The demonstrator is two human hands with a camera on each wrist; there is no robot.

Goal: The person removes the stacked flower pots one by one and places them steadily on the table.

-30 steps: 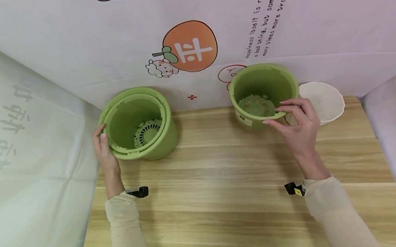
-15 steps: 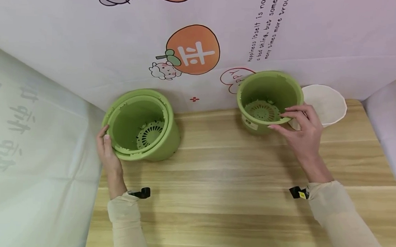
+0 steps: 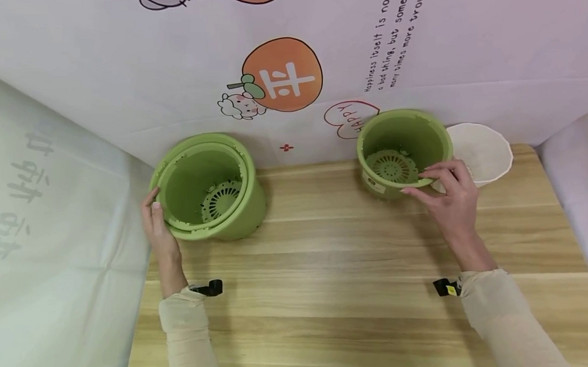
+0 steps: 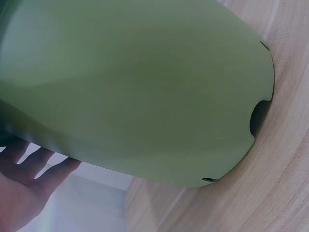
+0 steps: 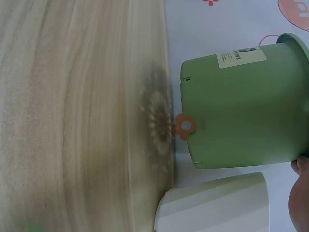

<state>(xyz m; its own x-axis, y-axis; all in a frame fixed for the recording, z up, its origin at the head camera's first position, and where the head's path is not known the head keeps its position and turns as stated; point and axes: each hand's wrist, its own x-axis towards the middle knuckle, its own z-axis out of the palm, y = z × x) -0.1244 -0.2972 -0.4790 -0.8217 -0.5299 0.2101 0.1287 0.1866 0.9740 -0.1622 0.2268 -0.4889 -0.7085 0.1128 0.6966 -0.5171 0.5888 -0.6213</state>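
Observation:
At the left, two green plastic flower pots sit one inside the other; the inner pot shows a slotted bottom. My left hand holds the rim of the outer pot, its fingers along the outside in the left wrist view. At the right, my right hand pinches the near right rim of another green flower pot between thumb and fingers. This pot carries a paper label. It hangs above the table, with a shadow beneath it in the right wrist view.
A white faceted pot stands close to the right-hand green pot, at the back of the wooden table. A white printed cloth rises behind the table, and pale cloth hangs at the left.
The right hand has moved its flower pot to the right and slightly nearer, uncovering more of the heart print on the cloth. The left hand keeps its hold on the nested pots.

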